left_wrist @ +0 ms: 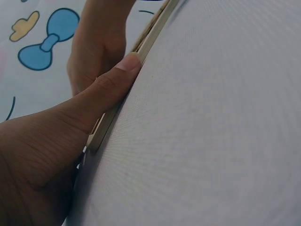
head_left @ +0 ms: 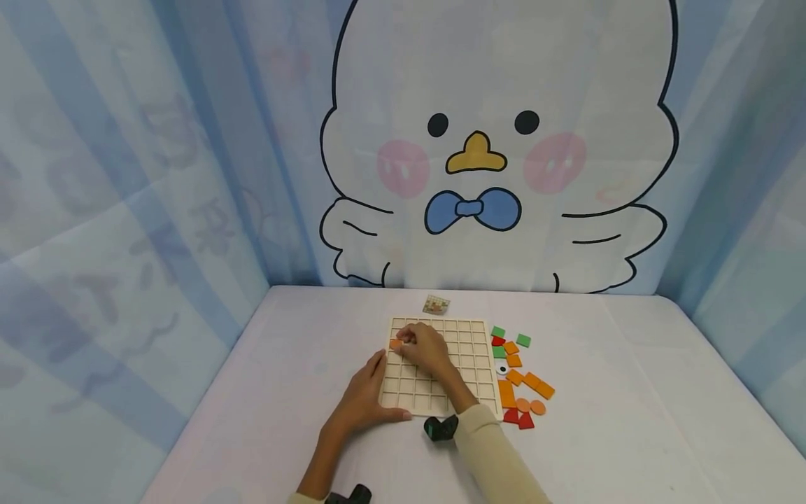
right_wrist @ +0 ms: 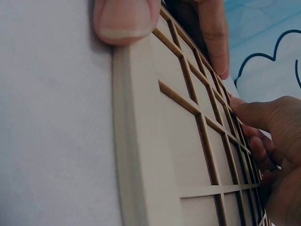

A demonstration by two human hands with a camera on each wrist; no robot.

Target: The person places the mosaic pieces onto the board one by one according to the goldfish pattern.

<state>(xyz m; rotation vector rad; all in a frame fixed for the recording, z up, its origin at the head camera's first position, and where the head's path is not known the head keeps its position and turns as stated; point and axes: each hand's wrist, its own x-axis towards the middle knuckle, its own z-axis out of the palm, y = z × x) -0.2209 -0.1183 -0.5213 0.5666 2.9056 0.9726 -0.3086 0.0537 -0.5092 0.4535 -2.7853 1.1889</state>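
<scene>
Two hands work at the grid board [head_left: 441,364] on the table [head_left: 630,420]. Left hand [head_left: 362,402], fingers relaxed, braces the board's corner; right hand [head_left: 428,348] pinches an orange tile [head_left: 395,344] over a left-edge cell. Tilted entry could jam the tile.

Head view looks forward and down over the counter [head_left: 630,392] from some distance. Both wrist views sit low and very close, sharing the grid board [head_left: 469,364] edge.
</scene>
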